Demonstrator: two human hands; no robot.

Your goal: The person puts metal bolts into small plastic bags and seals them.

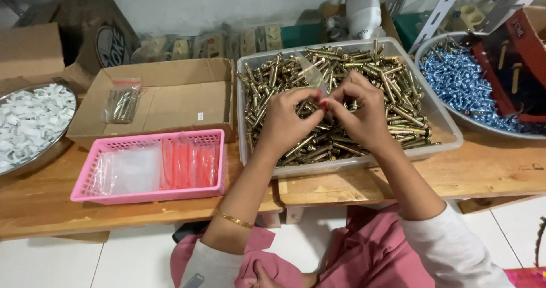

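Both my hands met over the clear plastic tub (449,130) of brass-coloured anchor bolts (398,103). My left hand (282,120) and right hand (364,114) pinched a small clear bag (311,72) between fingertips, each grip closed on its lower edge. The bag stood upright, long axis running away from me, open end up. Bolts lay jumbled, pointing every way. On the worktop (500,171): pink basket (148,194) of bags at left, bowl of blue screws (455,80) at right.
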